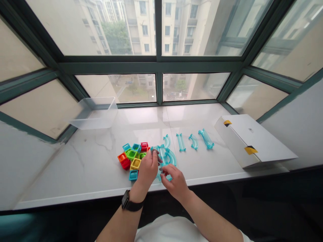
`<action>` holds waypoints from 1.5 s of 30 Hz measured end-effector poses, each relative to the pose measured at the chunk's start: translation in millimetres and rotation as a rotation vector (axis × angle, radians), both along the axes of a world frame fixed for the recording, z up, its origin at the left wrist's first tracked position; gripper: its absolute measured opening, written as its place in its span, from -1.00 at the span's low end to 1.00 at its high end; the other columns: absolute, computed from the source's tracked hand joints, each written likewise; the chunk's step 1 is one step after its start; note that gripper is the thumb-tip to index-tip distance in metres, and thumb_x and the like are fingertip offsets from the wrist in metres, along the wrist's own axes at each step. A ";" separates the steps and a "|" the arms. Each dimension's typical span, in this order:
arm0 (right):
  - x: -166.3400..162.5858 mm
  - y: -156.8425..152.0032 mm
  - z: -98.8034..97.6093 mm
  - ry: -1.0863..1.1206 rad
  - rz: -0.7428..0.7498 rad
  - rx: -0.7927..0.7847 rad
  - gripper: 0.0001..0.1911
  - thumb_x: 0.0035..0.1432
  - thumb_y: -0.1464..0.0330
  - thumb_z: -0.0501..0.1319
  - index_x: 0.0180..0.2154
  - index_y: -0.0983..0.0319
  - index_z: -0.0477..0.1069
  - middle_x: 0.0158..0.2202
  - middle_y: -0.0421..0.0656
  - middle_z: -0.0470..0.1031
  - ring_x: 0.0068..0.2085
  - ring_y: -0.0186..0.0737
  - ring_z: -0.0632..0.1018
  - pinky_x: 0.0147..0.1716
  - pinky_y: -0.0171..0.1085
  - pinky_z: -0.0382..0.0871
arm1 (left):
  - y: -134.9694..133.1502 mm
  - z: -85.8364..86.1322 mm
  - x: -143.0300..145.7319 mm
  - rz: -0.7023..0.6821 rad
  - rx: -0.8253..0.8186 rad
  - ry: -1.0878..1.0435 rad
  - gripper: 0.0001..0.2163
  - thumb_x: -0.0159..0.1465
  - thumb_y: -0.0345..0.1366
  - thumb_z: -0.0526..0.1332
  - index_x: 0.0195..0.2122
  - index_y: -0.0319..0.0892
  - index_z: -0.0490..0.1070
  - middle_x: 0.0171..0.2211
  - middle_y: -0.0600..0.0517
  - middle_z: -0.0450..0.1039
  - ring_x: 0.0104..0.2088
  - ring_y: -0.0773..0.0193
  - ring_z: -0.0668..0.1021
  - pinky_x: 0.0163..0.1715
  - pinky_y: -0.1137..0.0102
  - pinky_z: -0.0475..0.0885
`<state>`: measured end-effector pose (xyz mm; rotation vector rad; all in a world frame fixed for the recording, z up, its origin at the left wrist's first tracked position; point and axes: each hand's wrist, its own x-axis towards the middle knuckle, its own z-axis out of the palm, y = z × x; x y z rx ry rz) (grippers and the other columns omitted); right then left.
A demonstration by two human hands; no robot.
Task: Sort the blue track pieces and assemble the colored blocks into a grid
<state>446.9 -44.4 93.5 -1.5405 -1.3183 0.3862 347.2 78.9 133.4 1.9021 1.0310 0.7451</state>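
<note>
My left hand (147,168), a black watch on its wrist, pinches a clear blue curved track piece (164,157) over the white marble sill. My right hand (175,179) grips the same cluster of blue track from its near end. Just left of my hands lies a heap of coloured square blocks (133,156), red, green, yellow and blue. Three separate blue track pieces (194,141) lie in a row to the right, beyond my hands.
A clear plastic tub (94,114) stands at the back left of the sill (75,168). A white flat box (252,139) with yellow-black tape lies at the right. Windows enclose the back and sides.
</note>
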 end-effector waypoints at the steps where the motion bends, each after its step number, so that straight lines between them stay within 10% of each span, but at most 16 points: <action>1: 1.0 1.0 0.3 0.000 -0.007 -0.011 -0.90 0.30 0.42 0.21 -0.19 0.16 0.48 -0.31 -0.18 0.48 -0.30 -0.22 0.52 -0.24 -0.26 0.41 | -1.5 -1.7 0.4 -0.012 0.004 -0.004 -0.72 0.51 -0.14 -0.04 -0.19 -0.11 0.39 -0.42 -0.03 0.59 -0.43 0.14 0.61 -0.34 0.28 0.46; 15: 16.7 3.3 -1.2 -0.107 -0.129 -0.058 -0.74 0.39 0.34 0.16 -0.41 0.16 0.37 -0.47 -0.23 0.39 -0.44 -0.26 0.41 -0.40 -0.29 0.25 | -20.8 -11.0 -4.6 -0.161 0.023 0.024 -0.68 0.41 -0.25 0.16 0.17 -0.12 0.36 -0.25 -0.03 0.58 -0.26 0.13 0.62 -0.19 0.27 0.49; 20: 8.2 -2.2 -2.9 -0.088 -0.025 -0.062 -0.95 0.30 0.40 0.24 -0.23 0.15 0.48 -0.38 -0.21 0.48 -0.35 -0.22 0.50 -0.32 -0.27 0.39 | -17.4 -8.1 -2.4 -0.053 0.041 0.051 -0.80 0.49 -0.12 0.06 -0.13 -0.10 0.39 -0.36 -0.01 0.56 -0.34 0.13 0.62 -0.29 0.30 0.43; 24: 8.0 -8.7 -11.1 -0.058 0.001 0.043 -0.62 0.30 0.36 0.30 0.14 0.12 0.42 -0.23 -0.16 0.59 -0.27 -0.19 0.58 -0.21 -0.21 0.55 | -14.1 -9.2 -1.0 0.000 0.048 0.099 -0.73 0.51 -0.07 0.01 -0.26 -0.08 0.33 -0.47 0.04 0.48 -0.43 0.14 0.56 -0.38 0.33 0.34; 36: 46.3 -23.5 -25.6 -0.271 0.154 0.142 -0.77 0.43 0.38 0.23 0.03 0.06 0.60 -0.13 -0.07 0.62 -0.12 -0.13 0.61 -0.12 -0.14 0.58 | -12.7 -31.9 12.3 -0.091 -0.161 0.012 -0.61 0.49 -0.02 0.04 0.16 -0.15 0.36 -0.43 0.04 0.56 -0.50 0.17 0.60 -0.41 0.32 0.44; 45: 97.2 -27.9 -36.4 -0.248 -0.190 0.169 -0.77 0.42 0.38 0.24 -0.04 0.05 0.66 -0.11 -0.08 0.66 -0.07 -0.10 0.66 -0.05 -0.09 0.62 | -19.6 -26.3 5.1 -0.191 0.055 0.124 -0.55 0.48 -0.03 0.09 0.28 -0.13 0.37 -0.32 0.02 0.57 -0.37 0.18 0.61 -0.30 0.33 0.46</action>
